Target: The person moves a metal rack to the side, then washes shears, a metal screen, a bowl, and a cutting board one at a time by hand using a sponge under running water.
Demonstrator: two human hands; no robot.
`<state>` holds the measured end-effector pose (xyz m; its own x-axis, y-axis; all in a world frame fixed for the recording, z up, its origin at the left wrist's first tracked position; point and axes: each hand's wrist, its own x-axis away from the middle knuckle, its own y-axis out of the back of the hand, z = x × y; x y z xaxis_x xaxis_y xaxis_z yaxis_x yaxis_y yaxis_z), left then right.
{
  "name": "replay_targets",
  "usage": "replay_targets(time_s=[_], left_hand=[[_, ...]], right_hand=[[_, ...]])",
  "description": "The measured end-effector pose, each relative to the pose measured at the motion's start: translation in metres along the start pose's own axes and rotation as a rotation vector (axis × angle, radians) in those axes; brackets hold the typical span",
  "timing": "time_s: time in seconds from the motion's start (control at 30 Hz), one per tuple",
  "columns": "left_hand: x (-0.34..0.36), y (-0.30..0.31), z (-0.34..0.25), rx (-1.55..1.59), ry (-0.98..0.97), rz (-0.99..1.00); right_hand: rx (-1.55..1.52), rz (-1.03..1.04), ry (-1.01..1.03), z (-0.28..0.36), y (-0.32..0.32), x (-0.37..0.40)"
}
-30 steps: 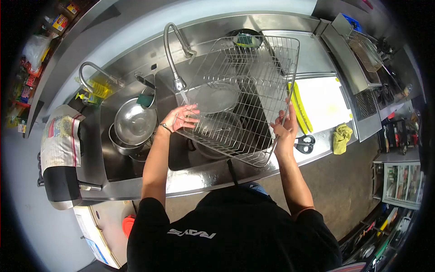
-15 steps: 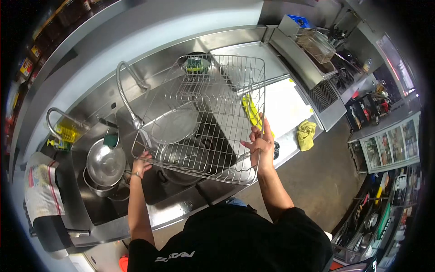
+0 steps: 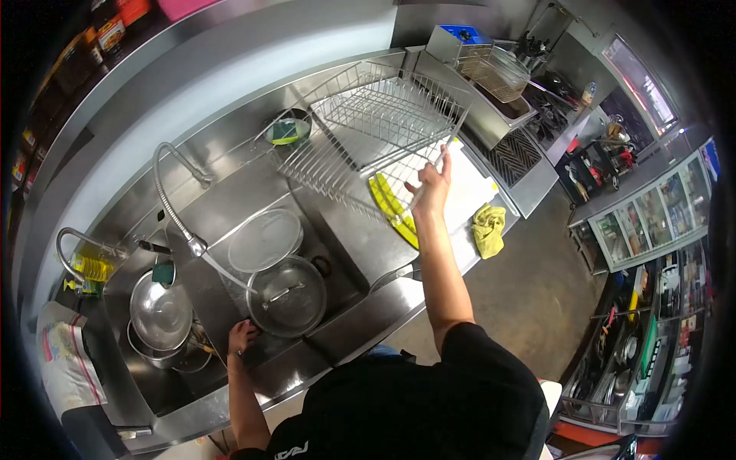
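Note:
My right hand (image 3: pixel 432 190) grips the right edge of a wire dish rack (image 3: pixel 345 172), which hangs tilted over the counter beside the sink. My left hand (image 3: pixel 243 336) is off the rack, its fingers loosely bent and apart, holding nothing. It is low over the sink, just left of a pan with a glass lid (image 3: pixel 287 299). Behind that pan lies a clear round lid (image 3: pixel 266 240). Under the rack's right part are a white cutting board (image 3: pixel 464 201) and a yellow-green strip (image 3: pixel 392 211), partly seen through the wires.
A spring-hose tap (image 3: pixel 175 207) arches over the sink. The left basin holds a metal bowl (image 3: pixel 161 310) and pots. A bowl with a sponge (image 3: pixel 285 132) stands at the back. A yellow cloth (image 3: pixel 488 230) lies at the counter's right edge, and a fryer (image 3: pixel 479 73) stands beyond.
The rack has moved away from me and right, from over the sink to over the counter. My left hand has let go of it and dropped toward the sink; my right hand still holds it.

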<state>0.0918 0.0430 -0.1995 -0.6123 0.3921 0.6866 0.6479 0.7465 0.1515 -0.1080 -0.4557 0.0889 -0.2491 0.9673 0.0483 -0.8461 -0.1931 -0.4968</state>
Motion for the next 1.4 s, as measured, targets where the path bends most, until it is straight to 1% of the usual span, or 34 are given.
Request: replay_targets(time_s=[0.03,0.07,0.1,0.17,0.2,0.23,0.27,0.3,0.33,0.4,0.43,0.5,0.53,0.6,0.63,0.7,0.77,0.8,0.83,0.87,0.9,0.93,1.0,1.03,1.07,1.1,1.13,1.17,1.2,1.23,1.3,1.33,1.4], left_hand=[[0.000,0.000,-0.002,0.044,0.004,-0.028],[0.010,-0.004,-0.006,0.029,-0.011,-0.090],[0.012,-0.005,-0.009,0.030,-0.014,-0.090],[0.019,-0.009,-0.010,-0.002,0.009,-0.138],[0.021,-0.010,-0.006,0.049,-0.002,-0.127],[0.010,-0.001,0.015,0.049,0.001,-0.132],[-0.010,0.013,0.044,0.129,-0.015,-0.022],[-0.020,0.019,0.057,0.209,-0.034,0.086],[-0.007,0.009,0.044,0.210,-0.033,0.077],[0.020,-0.014,0.025,0.048,-0.001,-0.134],[0.023,-0.018,0.021,0.048,0.002,-0.139],[0.027,-0.025,0.015,-0.044,-0.007,-0.194],[0.025,-0.028,0.018,-0.041,-0.003,-0.197],[0.016,-0.029,0.022,-0.118,-0.077,-0.169],[0.006,-0.026,0.031,-0.117,-0.077,-0.173],[-0.005,-0.023,0.047,-0.064,-0.067,-0.160],[0.013,-0.040,0.021,-0.117,-0.052,-0.192],[0.022,-0.047,0.011,-0.170,-0.038,-0.221],[0.018,-0.046,0.016,-0.169,-0.034,-0.221],[0.004,-0.037,0.032,-0.211,-0.078,-0.192],[0.002,-0.035,0.032,-0.255,-0.125,-0.164],[-0.001,-0.035,0.032,-0.255,-0.128,-0.167],[-0.003,-0.037,0.030,-0.446,-0.166,-0.312],[-0.011,-0.039,0.036,-0.443,-0.169,-0.311],[-0.020,-0.040,0.041,-0.353,-0.223,-0.290],[-0.024,-0.039,0.046,-0.264,-0.275,-0.273],[-0.015,-0.045,0.037,-0.262,-0.275,-0.278],[-0.002,-0.059,0.020,-0.204,-0.171,-0.229],[0.013,-0.073,0.000,-0.146,-0.068,-0.183],[0.021,-0.078,-0.010,-0.144,-0.068,-0.195],[0.032,-0.084,-0.019,-0.301,-0.078,-0.162],[0.026,-0.080,-0.009,-0.292,-0.077,-0.180],[0.012,-0.074,0.009,-0.497,-0.163,-0.217]], right_hand=[[-0.022,-0.013,0.005,-0.008,-0.001,-0.021],[-0.009,0.008,0.071,-0.027,0.005,-0.051],[-0.144,-0.023,0.103,-0.028,-0.001,-0.066],[-0.192,-0.109,0.021,-0.030,-0.004,-0.090],[-0.193,-0.107,0.018,-0.033,-0.003,-0.101],[-0.202,-0.146,0.003,-0.038,0.000,-0.111],[-0.212,-0.184,-0.012,-0.042,0.002,-0.120],[-0.215,-0.179,-0.019,-0.044,0.002,-0.127],[-0.220,-0.192,0.015,-0.046,0.002,-0.133],[-0.209,-0.199,0.041,-0.051,0.000,-0.142],[-0.210,-0.197,0.035,-0.057,0.002,-0.146],[-0.156,-0.108,0.100,-0.074,0.006,-0.154],[-0.193,-0.075,0.159,-0.087,0.006,-0.154],[-0.181,-0.097,0.185,-0.111,0.006,-0.154],[-0.173,-0.121,0.215,-0.115,0.002,-0.152],[-0.145,-0.082,0.185,-0.116,-0.001,-0.146],[-0.020,-0.077,0.091,-0.112,-0.006,-0.142],[0.070,-0.074,0.083,-0.116,-0.004,-0.146],[0.073,-0.073,0.081,-0.132,0.006,-0.157],[0.204,-0.085,0.092,-0.157,0.019,-0.171],[0.331,-0.097,0.105,-0.155,0.017,-0.170],[0.404,-0.098,0.059,-0.152,0.021,-0.166],[0.435,-0.082,0.032,-0.146,0.023,-0.164],[0.470,-0.066,0.007,-0.144,0.025,-0.166],[0.470,-0.061,0.008,-0.143,0.024,-0.170],[0.395,-0.058,-0.018,-0.147,0.022,-0.177],[0.321,-0.054,-0.046,-0.149,0.022,-0.181],[0.322,-0.050,-0.049,-0.144,0.023,-0.177],[0.232,-0.020,-0.084,-0.135,0.024,-0.172],[0.138,0.013,-0.122,-0.129,0.024,-0.167],[0.107,0.058,-0.074,-0.129,0.036,-0.173],[0.133,0.047,-0.072,-0.129,0.039,-0.176],[0.222,0.029,-0.094,-0.129,0.039,-0.181]])
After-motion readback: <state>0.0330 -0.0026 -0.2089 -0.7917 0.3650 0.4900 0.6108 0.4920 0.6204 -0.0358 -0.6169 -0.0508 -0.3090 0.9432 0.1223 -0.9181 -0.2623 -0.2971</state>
